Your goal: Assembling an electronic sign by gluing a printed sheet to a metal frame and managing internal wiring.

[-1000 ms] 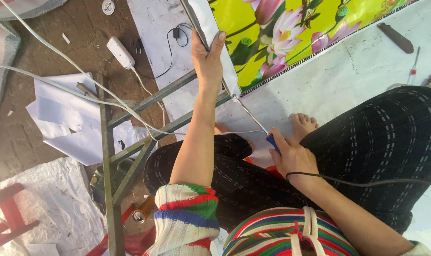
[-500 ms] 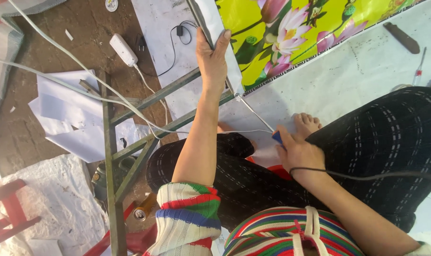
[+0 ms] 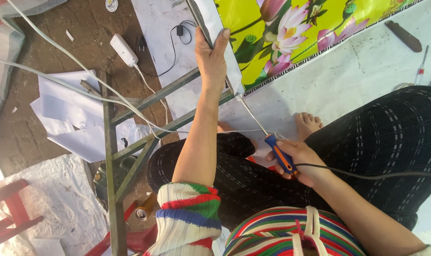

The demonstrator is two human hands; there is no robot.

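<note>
A long thin metal soldering tool with a blue-and-orange handle (image 3: 281, 158) runs from the lower middle of the frame up to the folded edge of a white sheet printed with pink lotus flowers on yellow (image 3: 291, 38). The right hand (image 3: 298, 161) is closed around the handle; the left hand (image 3: 213, 59) grips the sheet's edge, top centre. A grey-green angle-iron frame (image 3: 112, 156) crosses below. At upper left, a white power strip (image 3: 124, 50) lies on the brown dirt floor (image 3: 26, 128) among loose white papers (image 3: 68, 118).
</note>
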